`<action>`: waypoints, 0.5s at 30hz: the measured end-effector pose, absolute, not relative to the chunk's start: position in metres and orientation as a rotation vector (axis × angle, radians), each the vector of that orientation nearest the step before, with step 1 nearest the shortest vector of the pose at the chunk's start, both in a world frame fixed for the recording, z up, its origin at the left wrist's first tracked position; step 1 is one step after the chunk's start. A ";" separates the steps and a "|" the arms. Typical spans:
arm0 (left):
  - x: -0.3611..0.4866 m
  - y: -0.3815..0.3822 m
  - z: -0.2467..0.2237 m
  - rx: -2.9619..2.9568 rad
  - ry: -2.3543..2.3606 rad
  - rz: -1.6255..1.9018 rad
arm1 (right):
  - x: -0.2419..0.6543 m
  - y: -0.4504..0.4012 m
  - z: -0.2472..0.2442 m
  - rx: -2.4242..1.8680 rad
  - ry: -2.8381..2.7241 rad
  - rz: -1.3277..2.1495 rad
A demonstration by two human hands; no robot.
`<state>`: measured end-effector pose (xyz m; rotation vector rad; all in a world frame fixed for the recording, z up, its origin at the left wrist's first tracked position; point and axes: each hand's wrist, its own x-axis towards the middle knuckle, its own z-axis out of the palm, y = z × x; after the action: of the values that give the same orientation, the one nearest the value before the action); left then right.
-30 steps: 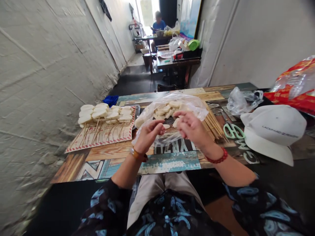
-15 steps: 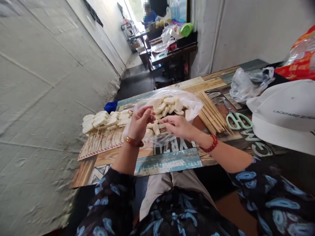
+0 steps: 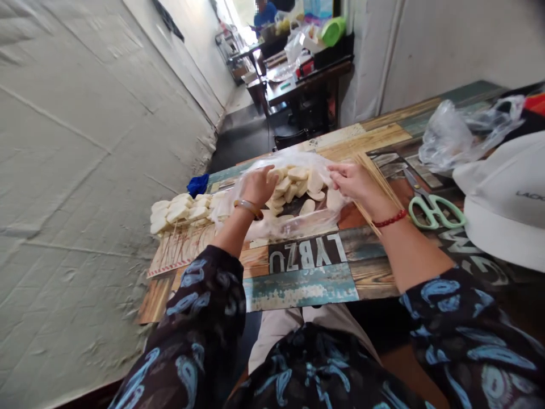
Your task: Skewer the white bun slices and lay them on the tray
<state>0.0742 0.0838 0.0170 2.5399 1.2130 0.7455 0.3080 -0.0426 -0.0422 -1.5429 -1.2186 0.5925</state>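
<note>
A clear plastic bag (image 3: 293, 221) lies spread open on the table, with a pile of pale, flat oval slices (image 3: 298, 184) in its middle. My left hand (image 3: 259, 187) is at the bag's left side, its fingers bent onto the film and partly hidden. At the bag's right side my right hand (image 3: 353, 184) pinches the film between thumb and fingers. Left of the bag, skewered slices (image 3: 181, 210) lie in stacked rows, their sticks pointing toward me. Bamboo skewers (image 3: 378, 184) lie in a bundle beside and partly behind my right hand.
Scissors with green handles (image 3: 434, 210) rest right of the skewers, near a white cap (image 3: 506, 199) and a crumpled plastic bag (image 3: 451, 136). A blue cloth (image 3: 198, 184) sits at the table's far left. Farther off, a person in blue (image 3: 264, 14) is by another cluttered table (image 3: 306, 85).
My hands have moved apart from over the slices to the bag's two sides. The right hand has taken hold of the film. The view has shifted slightly.
</note>
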 end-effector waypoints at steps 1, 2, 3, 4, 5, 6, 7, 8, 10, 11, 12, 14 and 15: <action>0.079 0.075 0.015 2.627 1.182 0.750 | 0.308 -0.046 -0.039 -1.491 -1.197 0.631; 0.085 0.067 0.013 2.700 1.135 0.746 | 0.307 -0.049 -0.035 -1.449 -1.184 0.661; 0.091 0.060 0.011 2.764 1.082 0.712 | 0.306 -0.052 -0.029 -1.425 -1.178 0.681; 0.098 0.053 0.009 2.816 1.040 0.665 | 0.303 -0.055 -0.022 -1.415 -1.178 0.700; 0.105 0.049 0.007 2.864 1.006 0.611 | 0.301 -0.058 -0.015 -1.417 -1.179 0.708; 0.111 0.048 0.005 2.905 0.982 0.555 | 0.299 -0.061 -0.008 -1.424 -1.183 0.708; 0.117 0.049 0.003 2.929 0.978 0.511 | 0.297 -0.064 -0.003 -1.432 -1.188 0.704; 0.123 0.051 0.002 2.933 0.990 0.473 | 0.295 -0.065 0.000 -1.438 -1.194 0.693; 0.131 0.061 -0.002 2.865 1.043 0.417 | 0.296 -0.066 0.002 -1.442 -1.205 0.677; 0.133 0.068 -0.004 2.793 1.087 0.406 | 0.297 -0.065 0.000 -1.438 -1.207 0.676; 0.135 0.073 -0.005 2.702 1.138 0.405 | 0.299 -0.064 -0.002 -1.432 -1.204 0.677; 0.136 0.083 -0.008 2.480 1.249 0.459 | 0.302 -0.061 -0.007 -1.421 -1.192 0.679; 0.135 0.086 -0.009 2.356 1.285 0.516 | 0.304 -0.060 -0.008 -1.418 -1.187 0.680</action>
<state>0.1355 0.0855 -0.0086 2.3557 1.2855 0.5163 0.3040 -0.0597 -0.0081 -1.4180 -1.1868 0.6800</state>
